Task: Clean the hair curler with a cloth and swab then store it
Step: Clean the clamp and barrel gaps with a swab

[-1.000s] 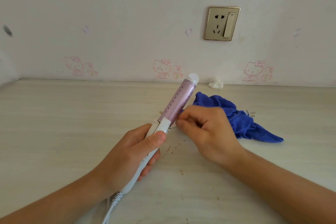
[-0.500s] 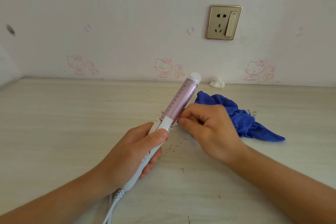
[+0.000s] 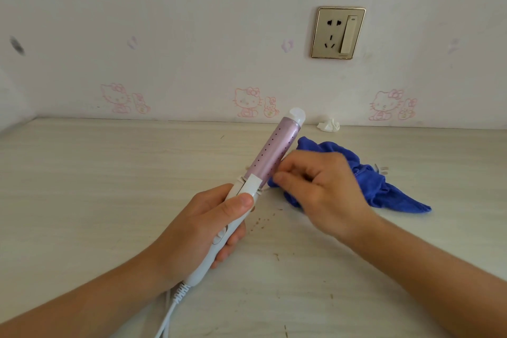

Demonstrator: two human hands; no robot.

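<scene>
- The left hand grips the hair curler by its white handle. Its long axis slants up and away, tip to the right.
- The right hand is the nearer to the barrel, just right of its lower end. The fingertips are curled together there, and I cannot tell what they pinch.
- The blue cloth lies right of the curler, partly under that hand, and the table is open to the curler's left.

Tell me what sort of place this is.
Most likely a room at home, perhaps a child's bedroom: cartoon cat wallpaper, a wall socket with a switch, and a pale table set against the wall, with a hair curler held over it.
</scene>
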